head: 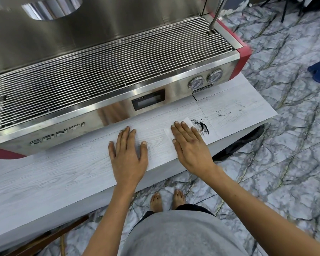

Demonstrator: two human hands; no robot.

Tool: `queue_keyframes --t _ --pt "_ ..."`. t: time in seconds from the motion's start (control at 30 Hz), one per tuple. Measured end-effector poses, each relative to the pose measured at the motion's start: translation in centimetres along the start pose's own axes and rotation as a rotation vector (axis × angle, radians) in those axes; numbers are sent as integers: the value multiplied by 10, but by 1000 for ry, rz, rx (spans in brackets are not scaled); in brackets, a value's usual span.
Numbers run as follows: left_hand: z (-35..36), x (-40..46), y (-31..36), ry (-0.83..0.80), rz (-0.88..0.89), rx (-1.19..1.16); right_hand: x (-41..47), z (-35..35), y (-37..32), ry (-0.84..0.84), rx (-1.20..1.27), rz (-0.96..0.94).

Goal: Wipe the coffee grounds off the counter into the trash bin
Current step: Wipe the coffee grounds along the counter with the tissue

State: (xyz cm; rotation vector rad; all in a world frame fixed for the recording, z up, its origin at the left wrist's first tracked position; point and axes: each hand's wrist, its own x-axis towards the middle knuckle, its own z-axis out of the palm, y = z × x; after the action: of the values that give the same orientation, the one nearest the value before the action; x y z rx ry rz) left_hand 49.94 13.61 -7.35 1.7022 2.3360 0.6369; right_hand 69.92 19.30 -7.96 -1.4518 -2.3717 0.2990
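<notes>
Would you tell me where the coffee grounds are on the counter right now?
In the head view, the coffee grounds lie right of centre on the counter, just beyond the right hand and its tissue, below the espresso machine gauges.

1. A coffee-making corner, café-like or a home setup; which one cannot be told.
2. Just beyond the left hand [127, 154] stands a big steel espresso machine [107, 74] with drip grate and pressure gauges [204, 81].
3. Under both hands runs a pale wood-grain counter [63, 174]; below lies marbled floor tile [284, 145].
</notes>
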Motion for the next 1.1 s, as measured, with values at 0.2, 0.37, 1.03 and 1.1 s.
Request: queue_keyframes --t 0.2,0.37,1.03,1.1 --pt "0 0 0 0 -2 5 -13 -3 10 40 95 -48" --pt "0 0 0 -2 0 6 -13 -3 15 74 61 -77" --pt "1 0 0 -7 0 0 5 -12 52 181 152 65" --pt "1 0 0 -8 0 -2 7 -14 51 212 169 91"
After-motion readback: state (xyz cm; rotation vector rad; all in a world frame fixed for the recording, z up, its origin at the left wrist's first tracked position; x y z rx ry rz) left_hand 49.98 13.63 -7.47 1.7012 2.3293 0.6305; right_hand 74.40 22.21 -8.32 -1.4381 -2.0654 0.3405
